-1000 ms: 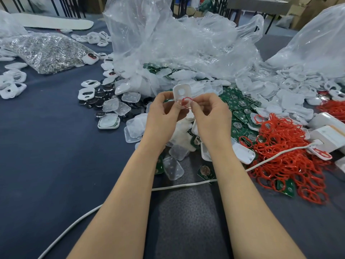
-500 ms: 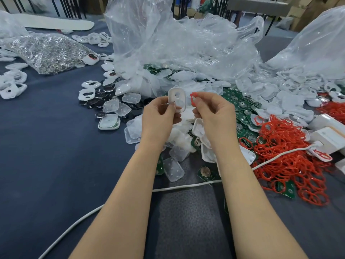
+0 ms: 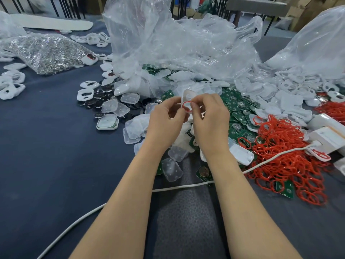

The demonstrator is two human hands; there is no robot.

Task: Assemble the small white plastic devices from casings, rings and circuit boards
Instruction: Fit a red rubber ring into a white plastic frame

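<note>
Head view: holding what, and how?

Pinching a white casing [image 3: 187, 94] by its lower left edge with the left hand [image 3: 164, 122], thumb and fingertips pressed together on it; holding it upright, raised above the heap. Pinching a red ring [image 3: 187, 106] with the right hand [image 3: 209, 118], thumb and forefinger closed on its right side, with it just in front of the casing's lower part.

Posed how?

Reaching forward with both bare forearms, wrists near each other, backs of the hands toward the camera, other fingers curled in.

And around the grip?

Right of it and nearer, a pile of red rings [image 3: 285, 144]; just right and beyond, green circuit boards [image 3: 236, 104]; directly beyond, a crumpled clear bag [image 3: 177, 45]. Below, loose translucent covers [image 3: 171, 170]. Nearer, under both forearms, a white cable [image 3: 179, 187] crossing the dark cloth [image 3: 46, 146].

Room to move?

Dark cloth showing broadly left of the grip and nearer; heaps crowding close on the right and beyond. Far edge of the table well beyond the bag.
</note>
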